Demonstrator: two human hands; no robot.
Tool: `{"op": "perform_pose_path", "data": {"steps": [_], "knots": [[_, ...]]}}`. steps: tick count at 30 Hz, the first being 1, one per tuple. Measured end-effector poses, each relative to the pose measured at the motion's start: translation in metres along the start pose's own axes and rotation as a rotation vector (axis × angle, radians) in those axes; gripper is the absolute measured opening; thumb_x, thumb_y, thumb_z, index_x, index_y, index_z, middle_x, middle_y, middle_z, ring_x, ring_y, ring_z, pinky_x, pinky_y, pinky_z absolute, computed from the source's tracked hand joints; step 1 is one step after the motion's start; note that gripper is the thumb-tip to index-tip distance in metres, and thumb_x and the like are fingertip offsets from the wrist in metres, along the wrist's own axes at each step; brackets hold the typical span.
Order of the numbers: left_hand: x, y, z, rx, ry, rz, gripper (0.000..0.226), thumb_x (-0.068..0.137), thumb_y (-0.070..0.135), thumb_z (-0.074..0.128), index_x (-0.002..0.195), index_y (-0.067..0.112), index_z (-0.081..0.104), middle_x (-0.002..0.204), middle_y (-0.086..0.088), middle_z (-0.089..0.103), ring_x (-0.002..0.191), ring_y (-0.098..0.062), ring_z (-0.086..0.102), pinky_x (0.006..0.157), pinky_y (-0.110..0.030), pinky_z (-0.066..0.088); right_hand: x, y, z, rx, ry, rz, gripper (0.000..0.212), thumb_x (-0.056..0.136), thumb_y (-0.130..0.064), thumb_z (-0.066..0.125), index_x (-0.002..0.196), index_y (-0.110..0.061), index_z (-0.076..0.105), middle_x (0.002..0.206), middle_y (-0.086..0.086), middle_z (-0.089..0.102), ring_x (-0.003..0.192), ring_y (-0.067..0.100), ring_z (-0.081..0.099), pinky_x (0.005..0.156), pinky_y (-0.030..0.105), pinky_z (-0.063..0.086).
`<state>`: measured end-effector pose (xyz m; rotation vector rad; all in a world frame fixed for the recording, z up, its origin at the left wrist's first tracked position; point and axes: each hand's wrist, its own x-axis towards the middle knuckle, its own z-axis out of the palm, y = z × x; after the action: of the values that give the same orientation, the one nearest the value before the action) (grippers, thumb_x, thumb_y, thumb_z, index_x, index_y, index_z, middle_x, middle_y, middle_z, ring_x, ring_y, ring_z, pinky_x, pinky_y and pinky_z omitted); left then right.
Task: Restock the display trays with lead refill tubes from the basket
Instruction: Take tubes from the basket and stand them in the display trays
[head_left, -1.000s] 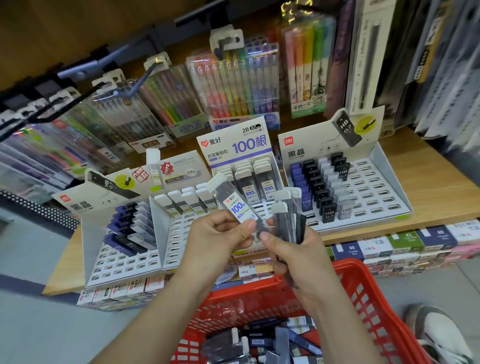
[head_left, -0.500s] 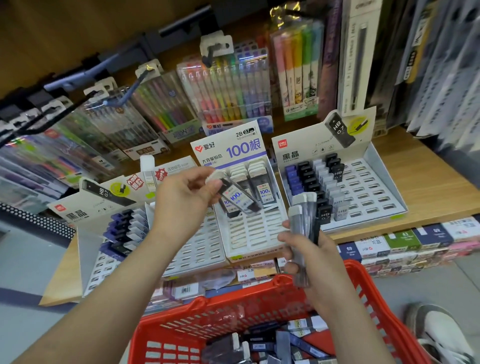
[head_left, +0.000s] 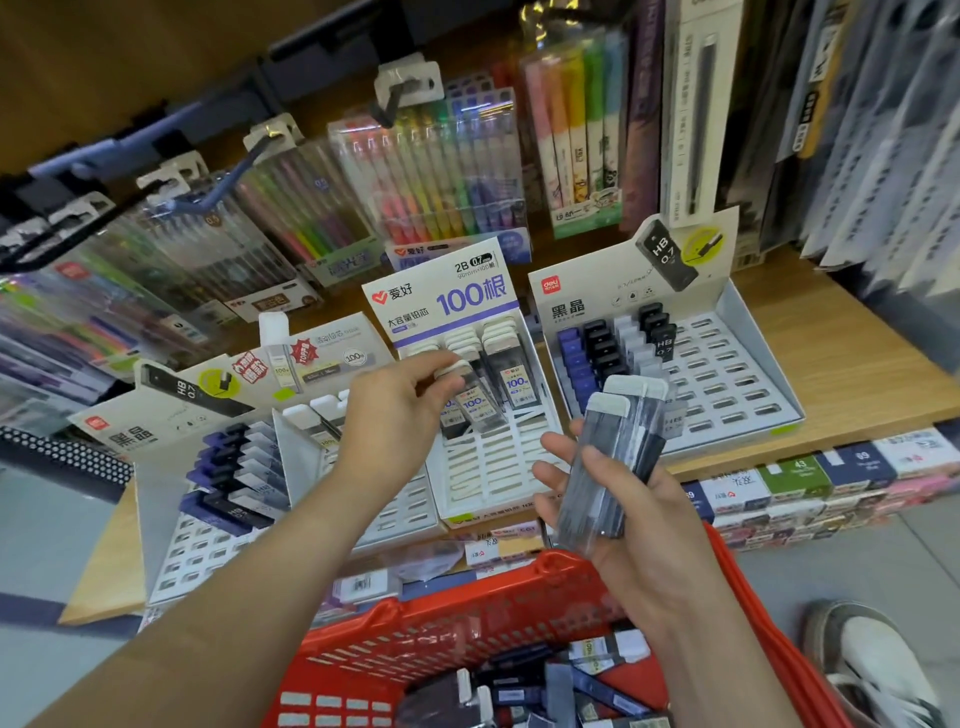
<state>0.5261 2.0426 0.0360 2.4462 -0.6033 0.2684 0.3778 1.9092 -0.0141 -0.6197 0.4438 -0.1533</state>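
Left hand (head_left: 400, 410) now up at middle tray (head_left: 498, 483), pinching one tube (head_left: 470, 402) into a slot. Right hand (head_left: 623, 499) gripping spare tubes (head_left: 618, 457) at lower right.

Shelf (head_left: 831, 374): four display trays in a row. Middle tray (head_left: 488, 467) at 12 o'clock; right tray (head_left: 737, 374) at 2; two left trays (head_left: 208, 551) at 9–10. Hanging pen packs (head_left: 431, 176) behind, 12. Basket (head_left: 467, 639) at 6, before shelf, tubes (head_left: 582, 680) inside.
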Motion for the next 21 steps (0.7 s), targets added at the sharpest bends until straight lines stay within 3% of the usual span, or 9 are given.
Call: {"op": "perform_pose_path", "data": {"steps": [2, 5, 10, 14, 16, 19, 21], "knots": [[0.003, 0.001, 0.001, 0.003, -0.006, -0.002, 0.025, 0.088, 0.018, 0.068, 0.112, 0.013, 0.071, 0.102, 0.004, 0.07, 0.092, -0.003, 0.057, 0.078, 0.0, 0.036, -0.001, 0.0, 0.001, 0.0, -0.001, 0.005, 0.026, 0.094, -0.012, 0.057, 0.119, -0.011, 0.063, 0.106, 0.008, 0.075, 0.095, 0.025, 0.073, 0.078, 0.04, 0.061], [0.009, 0.0, 0.002, 0.008, -0.014, -0.022, 0.026, 0.088, 0.018, 0.067, 0.114, 0.013, 0.07, 0.107, -0.002, 0.071, 0.095, -0.007, 0.06, 0.084, -0.012, 0.039, 0.0, 0.002, 0.0, 0.021, 0.016, 0.0, 0.027, 0.089, -0.012, 0.06, 0.116, -0.007, 0.065, 0.098, 0.009, 0.075, 0.093, 0.029, 0.073, 0.075, 0.043, 0.062], [0.016, 0.0, 0.003, 0.016, -0.004, -0.061, 0.028, 0.089, 0.018, 0.065, 0.117, 0.014, 0.068, 0.112, -0.005, 0.07, 0.102, -0.014, 0.062, 0.089, -0.019, 0.043, 0.001, 0.002, 0.0, 0.045, 0.033, -0.005, 0.03, 0.081, -0.017, 0.065, 0.11, -0.008, 0.067, 0.091, 0.011, 0.073, 0.088, 0.032, 0.074, 0.069, 0.042, 0.062], [0.017, 0.0, 0.005, 0.016, 0.002, -0.043, 0.028, 0.089, 0.017, 0.065, 0.116, 0.013, 0.068, 0.112, -0.003, 0.07, 0.098, -0.005, 0.056, 0.087, -0.013, 0.039, -0.001, 0.0, 0.0, -0.005, 0.0, -0.021, 0.034, 0.079, -0.02, 0.062, 0.111, -0.009, 0.066, 0.088, 0.011, 0.073, 0.079, 0.025, 0.074, 0.059, 0.034, 0.061], [0.013, 0.001, 0.007, 0.025, -0.02, 0.013, 0.027, 0.088, 0.016, 0.067, 0.115, 0.012, 0.069, 0.108, -0.002, 0.07, 0.097, -0.005, 0.056, 0.088, -0.013, 0.039, -0.002, 0.0, 0.0, -0.022, -0.01, -0.031, 0.034, 0.079, -0.021, 0.062, 0.111, -0.009, 0.066, 0.087, 0.011, 0.074, 0.077, 0.023, 0.074, 0.057, 0.032, 0.06], [0.008, -0.006, 0.012, 0.108, -0.061, 0.193, 0.024, 0.087, 0.01, 0.066, 0.111, 0.01, 0.071, 0.097, -0.005, 0.07, 0.091, -0.02, 0.063, 0.085, -0.029, 0.05, -0.001, -0.001, 0.001, -0.034, 0.001, -0.045, 0.035, 0.081, -0.022, 0.062, 0.111, -0.004, 0.065, 0.084, 0.012, 0.074, 0.074, 0.023, 0.073, 0.055, 0.03, 0.059], [0.007, -0.009, 0.013, 0.166, -0.047, 0.249, 0.023, 0.088, 0.007, 0.065, 0.11, 0.009, 0.072, 0.094, -0.007, 0.069, 0.087, -0.025, 0.063, 0.08, -0.033, 0.052, 0.001, 0.0, 0.0, -0.052, 0.022, -0.059, 0.035, 0.082, -0.021, 0.062, 0.112, -0.003, 0.064, 0.081, 0.013, 0.073, 0.069, 0.023, 0.072, 0.053, 0.03, 0.057]]}}
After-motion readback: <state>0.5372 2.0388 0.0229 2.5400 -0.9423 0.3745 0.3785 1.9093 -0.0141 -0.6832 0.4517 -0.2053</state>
